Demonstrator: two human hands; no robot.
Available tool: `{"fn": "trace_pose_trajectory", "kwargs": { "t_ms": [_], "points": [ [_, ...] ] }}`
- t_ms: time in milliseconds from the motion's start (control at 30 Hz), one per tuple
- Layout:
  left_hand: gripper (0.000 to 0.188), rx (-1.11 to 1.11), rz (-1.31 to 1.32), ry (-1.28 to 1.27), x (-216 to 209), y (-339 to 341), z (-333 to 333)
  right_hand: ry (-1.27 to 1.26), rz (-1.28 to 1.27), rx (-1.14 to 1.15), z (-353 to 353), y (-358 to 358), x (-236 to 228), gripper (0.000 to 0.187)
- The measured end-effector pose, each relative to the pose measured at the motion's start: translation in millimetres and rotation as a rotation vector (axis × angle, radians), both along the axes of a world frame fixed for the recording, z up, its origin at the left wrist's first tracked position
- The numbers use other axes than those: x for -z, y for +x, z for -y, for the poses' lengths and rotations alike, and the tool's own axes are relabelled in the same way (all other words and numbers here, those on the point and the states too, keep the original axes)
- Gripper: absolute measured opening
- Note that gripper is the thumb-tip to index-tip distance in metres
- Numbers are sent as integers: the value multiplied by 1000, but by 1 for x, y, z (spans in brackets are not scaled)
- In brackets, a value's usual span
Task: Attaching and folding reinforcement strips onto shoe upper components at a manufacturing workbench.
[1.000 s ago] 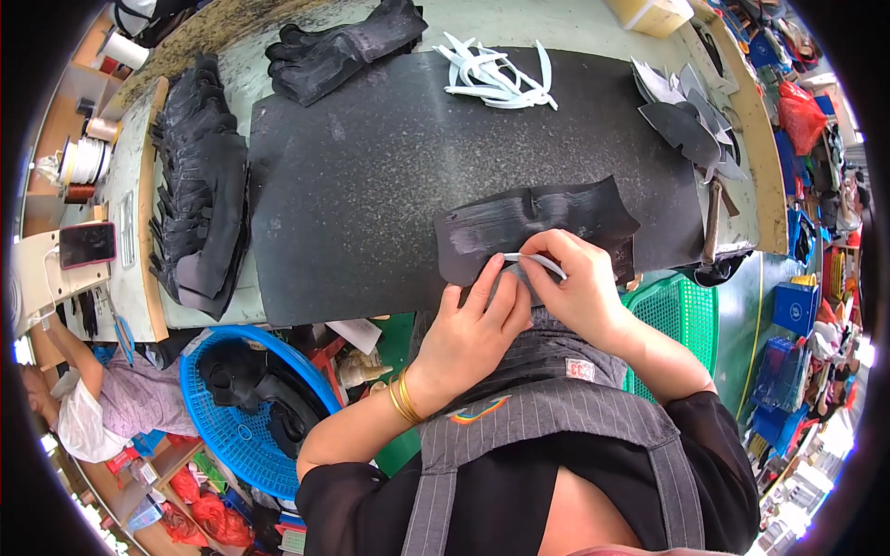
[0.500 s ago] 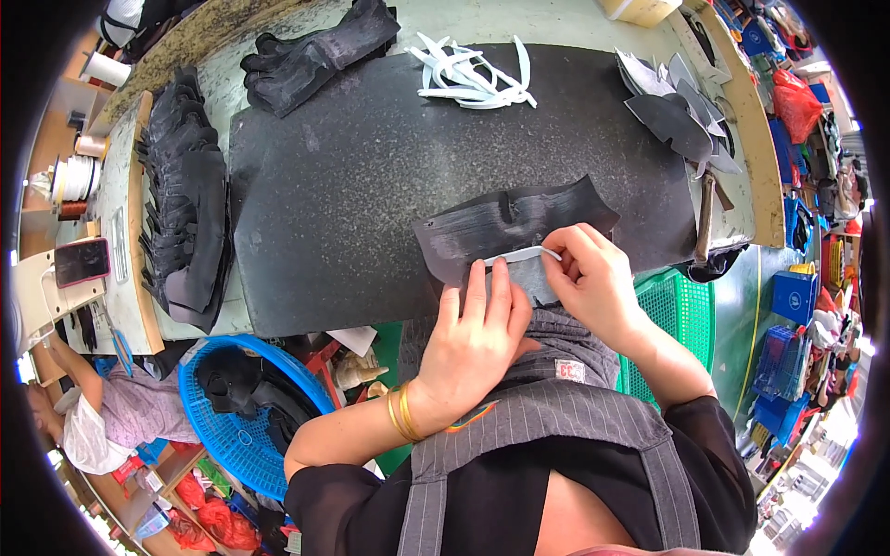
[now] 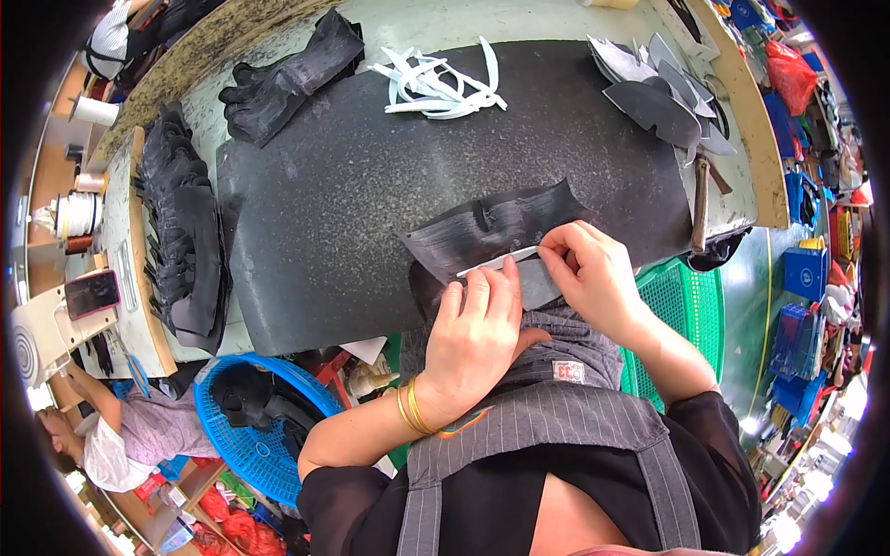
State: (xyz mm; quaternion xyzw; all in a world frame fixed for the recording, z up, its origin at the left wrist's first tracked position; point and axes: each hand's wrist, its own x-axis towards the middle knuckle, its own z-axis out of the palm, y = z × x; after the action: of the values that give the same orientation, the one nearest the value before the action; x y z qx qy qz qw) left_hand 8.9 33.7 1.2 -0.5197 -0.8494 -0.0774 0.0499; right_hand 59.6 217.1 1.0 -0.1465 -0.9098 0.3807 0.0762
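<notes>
A dark, creased leather-like piece (image 3: 496,221) with a small notch lies at the near edge of the black mat (image 3: 315,213). Along its near side runs a narrow white strip (image 3: 498,262), above a grey panel (image 3: 541,284). My left hand (image 3: 477,320) rests with outstretched fingers, their tips pressing on the strip and the piece. Thumb and forefinger of my right hand (image 3: 593,278) are pinched at the strip's right end. My fingers cover part of the strip and the panel's edges.
More white strips (image 3: 445,83) lie in a heap at the mat's far edge. Grey cut pieces (image 3: 658,102) and a hammer (image 3: 700,199) are at right. Dark pieces (image 3: 190,232) line the left; a blue basket (image 3: 269,435) and green basket (image 3: 681,315) flank me. A person (image 3: 153,426) is at lower left.
The view has tilted a little. The strip now shows farther left beyond my left fingertips, and its right end, in my right hand, lies straighter against the piece.
</notes>
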Motion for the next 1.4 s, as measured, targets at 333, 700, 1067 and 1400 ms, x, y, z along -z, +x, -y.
{"fn": "trace_pose_trajectory", "kwargs": {
  "t_ms": [333, 700, 1067, 1400],
  "points": [
    [81, 115, 41, -32, -10, -19, -7, 249, 76, -13, -59, -27, -33, 40],
    [62, 186, 122, 127, -25, -36, 16, 614, 186, -646, -13, -76, -31, 58],
    [8, 150, -118, -119, -29, -61, 5, 984, -362, -421, 30, -9, -1, 16],
    [30, -6, 44, 229, -23, -48, 13, 671, -239, -483, 8, -13, -1, 29]
  ]
}}
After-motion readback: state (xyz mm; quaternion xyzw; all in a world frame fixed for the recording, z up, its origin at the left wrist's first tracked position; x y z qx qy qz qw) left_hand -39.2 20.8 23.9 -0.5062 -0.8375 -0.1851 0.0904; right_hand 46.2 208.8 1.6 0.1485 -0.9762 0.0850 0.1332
